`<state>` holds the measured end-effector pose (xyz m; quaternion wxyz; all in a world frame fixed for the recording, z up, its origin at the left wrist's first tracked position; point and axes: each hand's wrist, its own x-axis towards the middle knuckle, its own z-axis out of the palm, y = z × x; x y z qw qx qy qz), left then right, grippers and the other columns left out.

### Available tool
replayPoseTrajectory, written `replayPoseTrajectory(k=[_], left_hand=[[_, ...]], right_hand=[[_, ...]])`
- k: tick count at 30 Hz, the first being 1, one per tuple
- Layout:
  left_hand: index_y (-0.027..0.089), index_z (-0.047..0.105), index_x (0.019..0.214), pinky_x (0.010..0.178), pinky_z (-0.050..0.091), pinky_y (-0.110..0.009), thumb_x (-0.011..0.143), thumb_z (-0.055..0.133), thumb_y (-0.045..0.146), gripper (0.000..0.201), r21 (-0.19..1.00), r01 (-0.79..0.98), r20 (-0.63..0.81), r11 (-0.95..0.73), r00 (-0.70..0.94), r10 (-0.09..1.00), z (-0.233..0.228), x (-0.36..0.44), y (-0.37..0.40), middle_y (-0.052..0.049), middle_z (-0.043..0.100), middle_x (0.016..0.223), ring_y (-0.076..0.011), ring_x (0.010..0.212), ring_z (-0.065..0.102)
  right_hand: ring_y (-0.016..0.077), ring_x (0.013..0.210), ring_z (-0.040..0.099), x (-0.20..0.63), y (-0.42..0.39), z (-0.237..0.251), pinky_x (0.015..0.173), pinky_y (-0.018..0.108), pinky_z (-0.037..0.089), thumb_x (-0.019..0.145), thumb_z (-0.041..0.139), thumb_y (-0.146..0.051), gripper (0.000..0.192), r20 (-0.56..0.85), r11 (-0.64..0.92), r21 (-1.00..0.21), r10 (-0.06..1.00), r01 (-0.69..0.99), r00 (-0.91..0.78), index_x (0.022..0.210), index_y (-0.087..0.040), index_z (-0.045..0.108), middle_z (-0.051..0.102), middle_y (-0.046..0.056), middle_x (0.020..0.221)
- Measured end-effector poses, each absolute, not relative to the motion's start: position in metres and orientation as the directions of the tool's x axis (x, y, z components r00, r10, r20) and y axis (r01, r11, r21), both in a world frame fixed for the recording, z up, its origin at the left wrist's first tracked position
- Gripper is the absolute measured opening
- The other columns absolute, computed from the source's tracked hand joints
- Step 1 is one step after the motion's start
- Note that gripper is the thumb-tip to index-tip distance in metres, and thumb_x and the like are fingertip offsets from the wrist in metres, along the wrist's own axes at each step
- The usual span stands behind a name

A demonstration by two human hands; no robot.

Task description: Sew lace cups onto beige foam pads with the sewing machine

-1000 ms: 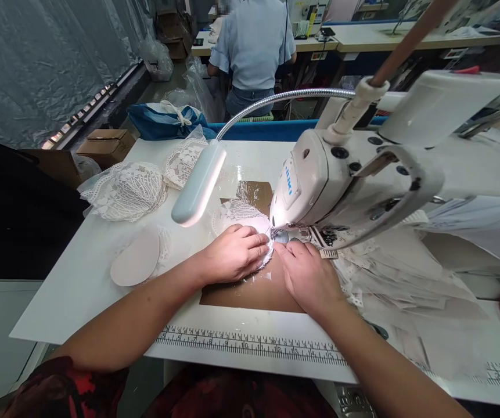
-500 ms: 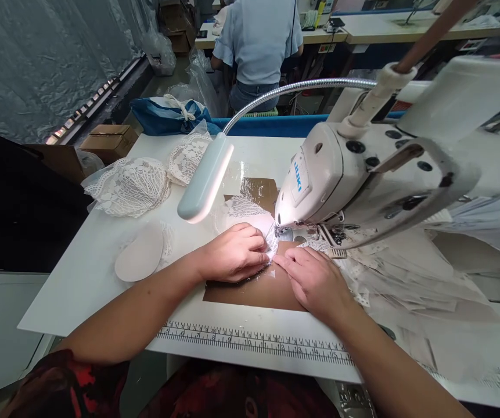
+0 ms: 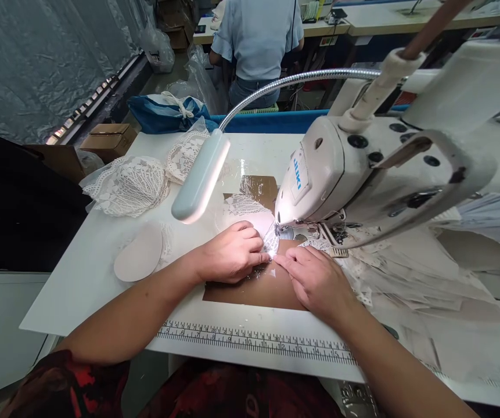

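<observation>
Sewing machine head and lamp crowd above.
</observation>
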<state>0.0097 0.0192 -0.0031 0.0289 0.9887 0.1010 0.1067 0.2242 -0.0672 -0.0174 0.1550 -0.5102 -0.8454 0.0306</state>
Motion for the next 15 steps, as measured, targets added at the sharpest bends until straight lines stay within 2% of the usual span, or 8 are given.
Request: replayPoseTrajectory(k=[6,10,12,15], left_hand=[[0.016,0.067,0.112,0.082,0.039,-0.039,0.084,0.049,0.018,0.033,0.087,0.202,0.179,-0.975,0.96,0.215,-0.0022,0.0113,0.0174,-0.009,0.06,0.08,-0.0215,0.08,0.049],[0.015,0.067,0.111,0.085,0.039,-0.04,0.083,0.048,0.017,0.033,0.102,0.206,0.178,-0.973,0.959,0.221,-0.0015,0.0107,0.0172,-0.008,0.061,0.081,-0.0218,0.081,0.05],[0.015,0.066,0.111,0.085,0.039,-0.04,0.083,0.048,0.016,0.034,0.109,0.202,0.179,-0.973,0.959,0.219,-0.0013,0.0105,0.0169,-0.008,0.06,0.081,-0.0219,0.082,0.049],[0.015,0.066,0.11,0.085,0.039,-0.039,0.084,0.047,0.017,0.032,0.124,0.211,0.19,-0.97,0.954,0.232,-0.0018,0.0109,0.0157,-0.008,0.059,0.08,-0.0212,0.081,0.048]], right_hand=[[0.0146,0.069,0.051,0.2258,-0.0668,-0.0166,0.06,0.026,0.035,0.082,0.043,-0.004,0.038,0.237,0.481,-0.235,0.871,0.845,-0.43,0.103,-0.02,0.071,0.063,0.004,0.08],[0.0147,0.069,0.052,0.2269,-0.066,-0.0179,0.059,0.027,0.035,0.086,0.042,-0.008,0.037,0.261,0.458,-0.272,0.881,0.846,-0.394,0.112,-0.016,0.068,0.066,0.005,0.088],[0.0148,0.07,0.052,0.2257,-0.0658,-0.0177,0.059,0.027,0.035,0.086,0.043,-0.009,0.038,0.24,0.445,-0.265,0.89,0.856,-0.388,0.116,-0.016,0.066,0.066,0.005,0.091],[0.0149,0.069,0.051,0.2218,-0.0662,-0.0158,0.062,0.027,0.035,0.083,0.042,-0.006,0.039,0.184,0.43,-0.218,0.9,0.876,-0.396,0.109,-0.019,0.069,0.065,0.004,0.086]])
